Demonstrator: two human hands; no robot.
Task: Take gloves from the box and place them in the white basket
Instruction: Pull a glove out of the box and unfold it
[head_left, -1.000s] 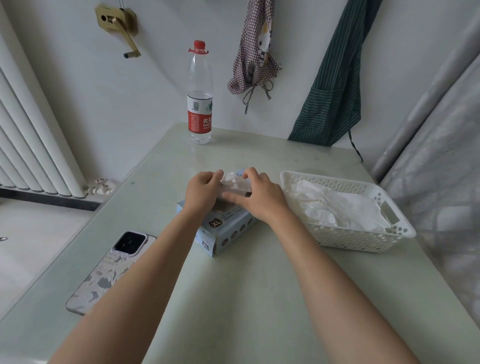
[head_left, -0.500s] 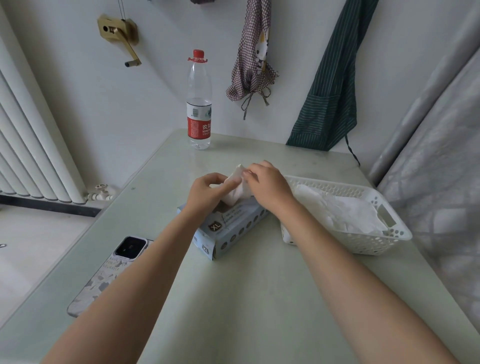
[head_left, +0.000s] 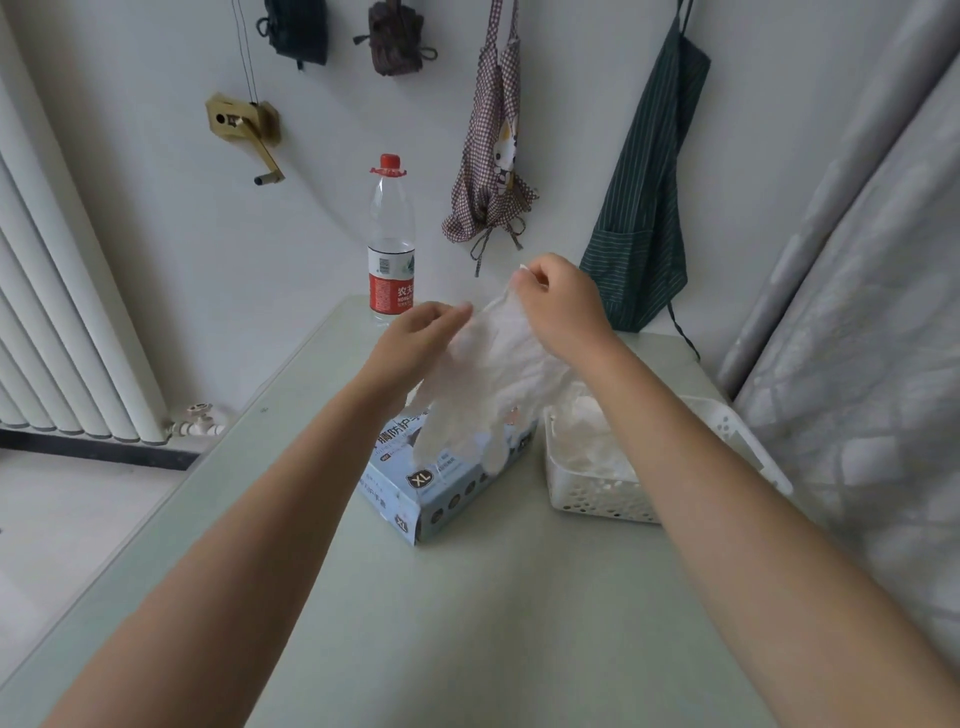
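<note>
A white glove (head_left: 483, 395) hangs in the air above the blue glove box (head_left: 447, 488), its fingers dangling down in front of the box top. My left hand (head_left: 415, 338) pinches the glove's cuff on the left. My right hand (head_left: 561, 306) pinches the cuff higher up on the right. The white basket (head_left: 587, 499) stands just right of the box with several white gloves lying inside. My right forearm hides part of the basket.
A water bottle (head_left: 391, 239) stands at the table's far edge. Aprons (head_left: 493, 156) hang on the wall behind. A radiator (head_left: 62, 322) is at the left and a curtain (head_left: 857, 312) at the right. The pale green table (head_left: 467, 623) reaches toward me.
Both hands have risen from the box top, drawing the glove fully out so it hangs unfolded. The view has tilted up, and the phone at the left is out of frame.
</note>
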